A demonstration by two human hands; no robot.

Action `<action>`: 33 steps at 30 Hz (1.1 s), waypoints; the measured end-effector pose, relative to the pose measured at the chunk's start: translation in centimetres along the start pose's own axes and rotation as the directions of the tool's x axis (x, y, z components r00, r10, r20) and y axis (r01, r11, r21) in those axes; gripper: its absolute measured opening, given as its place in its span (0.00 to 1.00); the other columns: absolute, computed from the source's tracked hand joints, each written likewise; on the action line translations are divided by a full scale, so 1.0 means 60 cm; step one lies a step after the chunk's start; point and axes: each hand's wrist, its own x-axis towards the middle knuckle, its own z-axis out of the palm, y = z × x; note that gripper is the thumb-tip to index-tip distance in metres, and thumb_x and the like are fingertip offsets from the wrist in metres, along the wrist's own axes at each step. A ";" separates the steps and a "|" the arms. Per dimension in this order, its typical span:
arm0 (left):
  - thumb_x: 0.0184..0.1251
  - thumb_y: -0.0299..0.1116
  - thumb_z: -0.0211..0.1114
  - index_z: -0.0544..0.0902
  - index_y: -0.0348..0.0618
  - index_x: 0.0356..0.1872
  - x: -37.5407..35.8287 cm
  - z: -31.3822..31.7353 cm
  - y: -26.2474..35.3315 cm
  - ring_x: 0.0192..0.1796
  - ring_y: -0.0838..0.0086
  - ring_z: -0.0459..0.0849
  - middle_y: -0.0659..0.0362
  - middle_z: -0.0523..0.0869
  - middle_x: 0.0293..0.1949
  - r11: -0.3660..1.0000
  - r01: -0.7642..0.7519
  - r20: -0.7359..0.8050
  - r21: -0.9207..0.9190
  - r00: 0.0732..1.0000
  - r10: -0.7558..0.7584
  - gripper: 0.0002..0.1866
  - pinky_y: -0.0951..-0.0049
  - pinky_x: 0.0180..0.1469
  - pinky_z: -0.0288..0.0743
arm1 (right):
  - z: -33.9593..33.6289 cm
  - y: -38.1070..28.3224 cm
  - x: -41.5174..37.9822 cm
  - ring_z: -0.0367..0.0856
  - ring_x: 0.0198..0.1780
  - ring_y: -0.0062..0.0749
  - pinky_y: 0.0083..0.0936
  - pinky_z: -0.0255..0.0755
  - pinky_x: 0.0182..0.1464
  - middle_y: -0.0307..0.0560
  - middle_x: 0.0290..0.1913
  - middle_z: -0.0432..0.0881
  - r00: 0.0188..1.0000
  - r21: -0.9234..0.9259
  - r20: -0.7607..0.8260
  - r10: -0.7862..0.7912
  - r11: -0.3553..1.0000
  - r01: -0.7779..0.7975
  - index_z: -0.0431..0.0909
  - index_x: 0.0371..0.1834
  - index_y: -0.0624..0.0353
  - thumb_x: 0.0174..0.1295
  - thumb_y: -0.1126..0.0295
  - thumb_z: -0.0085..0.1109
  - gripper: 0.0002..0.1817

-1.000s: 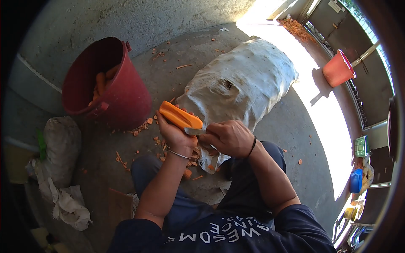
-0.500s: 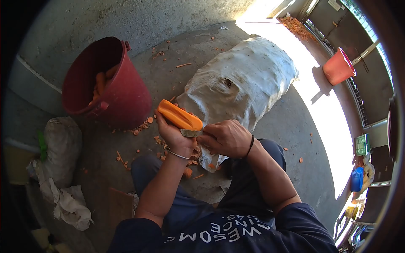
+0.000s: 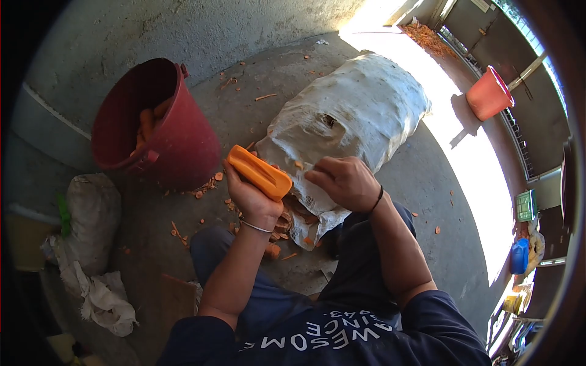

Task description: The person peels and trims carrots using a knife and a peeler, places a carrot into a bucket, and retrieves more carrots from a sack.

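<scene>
The right hand (image 3: 347, 184) has moved right and away from the carrot (image 3: 259, 173) since the earlier frame. Its fingers are curled; how tightly, and on what, cannot be told. The left hand (image 3: 256, 202), palm up, is closed around the carrot, held at the near left end of the sack (image 3: 372, 110). The red bucket (image 3: 189, 140) stands far left, holding carrots.

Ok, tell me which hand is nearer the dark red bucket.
Left. The left hand, holding the carrot, is below and right of the dark red bucket in view; the right hand is farther right, past the carrot.
</scene>
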 end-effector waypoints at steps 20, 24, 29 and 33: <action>0.83 0.60 0.47 0.81 0.39 0.46 0.048 -0.053 -0.012 0.42 0.56 0.86 0.51 0.86 0.36 0.946 0.242 -0.013 -0.216 0.968 -0.251 0.30 0.53 0.50 0.84 | 0.069 -0.044 0.001 0.86 0.28 0.49 0.43 0.77 0.31 0.49 0.27 0.85 0.977 0.032 -0.048 -0.207 0.977 0.209 0.81 0.33 0.60 0.72 0.58 0.67 0.17; 0.84 0.65 0.41 0.80 0.45 0.48 0.063 -0.073 -0.014 0.42 0.58 0.87 0.55 0.83 0.38 0.925 0.307 0.138 -0.223 0.949 -0.282 0.32 0.48 0.49 0.85 | 0.078 -0.041 0.001 0.87 0.28 0.51 0.45 0.79 0.31 0.51 0.28 0.86 0.978 0.004 -0.089 -0.188 0.982 0.189 0.81 0.34 0.59 0.72 0.55 0.65 0.17; 0.83 0.53 0.50 0.83 0.42 0.45 0.042 -0.054 -0.004 0.37 0.59 0.88 0.52 0.87 0.34 0.933 0.280 0.094 -0.226 0.960 -0.265 0.24 0.57 0.48 0.86 | 0.055 -0.022 0.007 0.86 0.28 0.53 0.45 0.78 0.32 0.53 0.26 0.84 0.982 0.028 -0.162 -0.100 0.994 0.106 0.81 0.33 0.60 0.71 0.56 0.67 0.17; 0.84 0.61 0.45 0.83 0.44 0.42 0.045 -0.059 -0.007 0.40 0.64 0.87 0.58 0.87 0.37 0.930 0.312 0.061 -0.196 0.950 -0.306 0.30 0.53 0.45 0.85 | 0.047 -0.027 0.003 0.84 0.28 0.54 0.44 0.75 0.32 0.54 0.25 0.82 0.983 0.121 -0.161 -0.094 0.986 0.114 0.81 0.33 0.61 0.73 0.58 0.68 0.17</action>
